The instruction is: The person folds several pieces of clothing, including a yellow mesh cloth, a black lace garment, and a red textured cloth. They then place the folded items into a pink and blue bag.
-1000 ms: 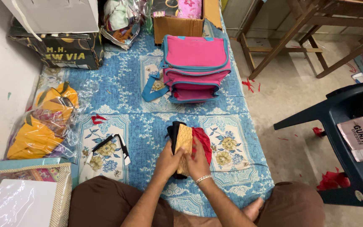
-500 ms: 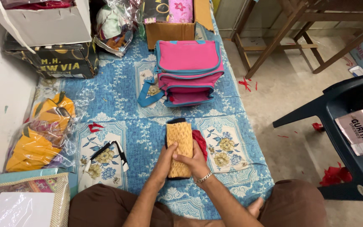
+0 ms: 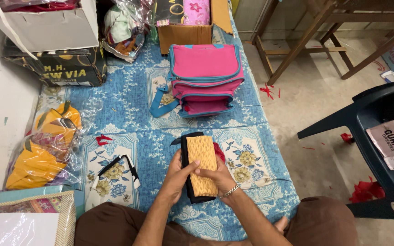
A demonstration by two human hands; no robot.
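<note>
A long folded piece of textured mustard-yellow cloth with a black edge [image 3: 200, 157] is held upright over the blue floral sheet [image 3: 128, 118]. My left hand [image 3: 178, 175] grips its left side with the thumb across the front. My right hand [image 3: 217, 176], with a bracelet at the wrist, holds its lower right side. A bit of red cloth [image 3: 219, 152] shows behind the right edge. A pink bag with blue trim [image 3: 204, 77] lies further ahead, its front pocket unzipped.
Clear plastic packs of yellow cloth [image 3: 46, 146] lie at the left. Cardboard boxes [image 3: 192, 23] and a white box [image 3: 46, 25] stand at the back. A dark plastic chair [image 3: 379, 132] and wooden furniture legs [image 3: 306, 41] are to the right. A small black-and-white item [image 3: 117, 166] lies near my left knee.
The bundle was opened out showing black, yellow and red layers; now it is folded flat into a long strip with the yellow face up, held in both hands. The view has shifted slightly.
</note>
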